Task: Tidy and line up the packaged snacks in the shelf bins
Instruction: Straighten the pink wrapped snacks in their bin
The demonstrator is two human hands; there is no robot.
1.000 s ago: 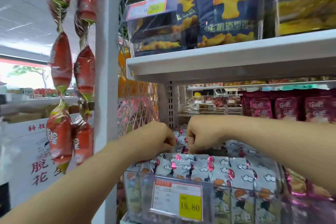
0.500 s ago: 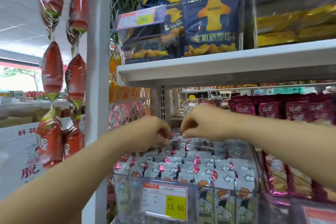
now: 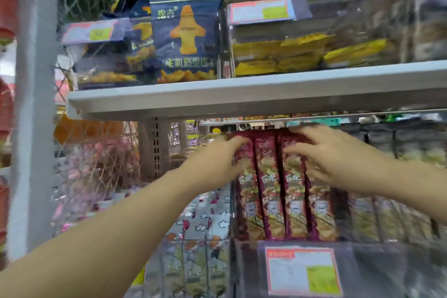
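A row of maroon snack packs (image 3: 271, 191) stands upright in a clear shelf bin (image 3: 249, 249) under the white shelf. My left hand (image 3: 217, 159) reaches to the left end of the row, its fingers touching the top of the leftmost pack. My right hand (image 3: 324, 152) lies with spread fingers over the tops of the packs to the right. Neither hand visibly grips a pack. To the left, the grey cartoon-print packs (image 3: 205, 227) fill the neighbouring bin.
A white shelf (image 3: 242, 97) hangs close above the hands, carrying navy snack bags (image 3: 186, 41) and yellow packs (image 3: 278, 53) in clear bins. A white upright post (image 3: 33, 104) and wire mesh (image 3: 96, 152) stand at the left. A price tag (image 3: 302, 271) fronts the maroon bin.
Both hands left the grey cartoon-print packs and moved right to the maroon packs, opening from curled to spread fingers. The view shifted right.
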